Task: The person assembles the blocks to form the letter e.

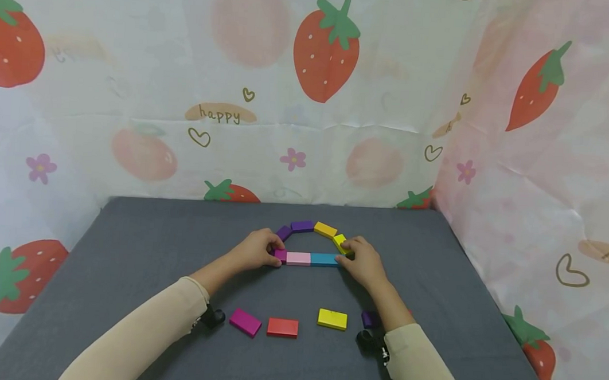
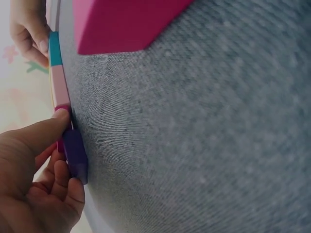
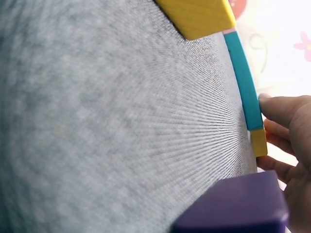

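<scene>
A row of blocks lies in the middle of the grey table: a magenta block (image 1: 280,256), a pink block (image 1: 298,259) and a blue block (image 1: 324,260). My left hand (image 1: 258,249) pinches the magenta end, its thumb on that block. Its other fingers curl by a purple block (image 2: 75,155) in the left wrist view. My right hand (image 1: 364,263) grips the row's other end, thumb against the blue block and fingers bent around a small yellow block (image 3: 259,142). Behind the row, purple blocks (image 1: 302,226) and yellow blocks (image 1: 325,230) form an arch, its ends partly hidden by my hands.
Nearer to me lie a loose magenta block (image 1: 245,323), a red block (image 1: 283,328), a yellow block (image 1: 332,319) and a purple block (image 1: 370,320) beside the right wrist. A strawberry-print cloth (image 1: 287,131) hangs behind the table (image 1: 142,227).
</scene>
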Demonstrator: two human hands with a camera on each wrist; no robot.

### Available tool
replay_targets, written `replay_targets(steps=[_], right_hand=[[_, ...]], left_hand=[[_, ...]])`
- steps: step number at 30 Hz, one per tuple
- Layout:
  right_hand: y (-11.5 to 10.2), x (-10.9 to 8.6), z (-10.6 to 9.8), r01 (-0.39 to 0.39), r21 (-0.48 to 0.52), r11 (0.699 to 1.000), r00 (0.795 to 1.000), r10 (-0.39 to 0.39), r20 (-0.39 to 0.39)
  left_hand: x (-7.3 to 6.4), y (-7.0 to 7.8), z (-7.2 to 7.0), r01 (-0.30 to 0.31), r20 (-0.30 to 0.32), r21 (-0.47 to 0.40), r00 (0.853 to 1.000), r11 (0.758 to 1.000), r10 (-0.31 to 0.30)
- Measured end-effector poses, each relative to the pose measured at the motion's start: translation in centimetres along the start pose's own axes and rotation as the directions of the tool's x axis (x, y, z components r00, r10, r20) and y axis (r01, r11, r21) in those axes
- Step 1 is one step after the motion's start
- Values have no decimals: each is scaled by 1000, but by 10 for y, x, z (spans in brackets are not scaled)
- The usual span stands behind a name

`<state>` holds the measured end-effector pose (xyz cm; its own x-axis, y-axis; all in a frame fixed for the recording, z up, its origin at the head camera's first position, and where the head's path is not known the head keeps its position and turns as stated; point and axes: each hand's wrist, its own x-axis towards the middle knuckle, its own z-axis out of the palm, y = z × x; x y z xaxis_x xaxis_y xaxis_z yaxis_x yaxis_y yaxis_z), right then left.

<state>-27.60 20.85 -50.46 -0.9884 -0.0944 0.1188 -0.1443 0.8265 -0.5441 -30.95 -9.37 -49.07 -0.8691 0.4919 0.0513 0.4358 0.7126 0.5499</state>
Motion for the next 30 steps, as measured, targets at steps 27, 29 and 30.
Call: replay_targets(steps=[27, 29, 30], right_hand=[[2, 1, 2, 15, -2, 1000, 1000, -15, -14], [2, 1, 2, 13, 0, 1000, 1000, -13, -13], [2, 1, 2, 14, 0, 1000, 1000, -14, -13]], left_hand=[[0, -10, 2, 10, -1, -66, 1000, 998, -10], [-1, -10, 1, 17, -3, -91, 1000, 996, -17], [-2, -10, 1, 24, -4, -104, 1000, 994, -24]])
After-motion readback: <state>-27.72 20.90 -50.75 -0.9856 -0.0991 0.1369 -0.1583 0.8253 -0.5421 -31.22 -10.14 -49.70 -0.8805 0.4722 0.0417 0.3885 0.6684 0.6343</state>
